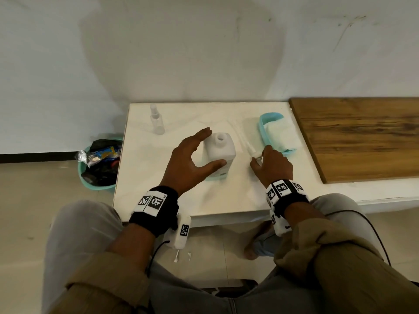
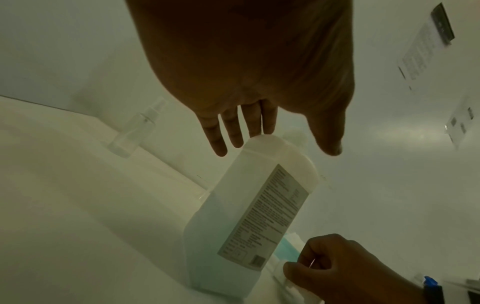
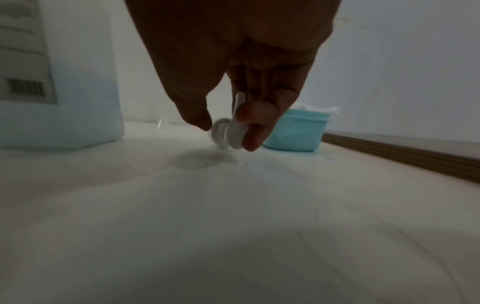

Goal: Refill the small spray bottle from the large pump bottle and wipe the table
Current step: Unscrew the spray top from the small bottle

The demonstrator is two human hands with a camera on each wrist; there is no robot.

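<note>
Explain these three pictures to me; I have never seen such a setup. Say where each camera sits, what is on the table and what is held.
No machine: a seated person works bare-handed, wearing black wrist bands with printed markers. The wide picture comes from a head camera; the two dim ones look along each hand from the wrists. On the white table stand the large pump bottle, neck open, a small spray bottle and a teal tray of white wipes. The left hand is spread open at that bottle, not gripping. The right hand pinches the pump head, tube attached.
</note>
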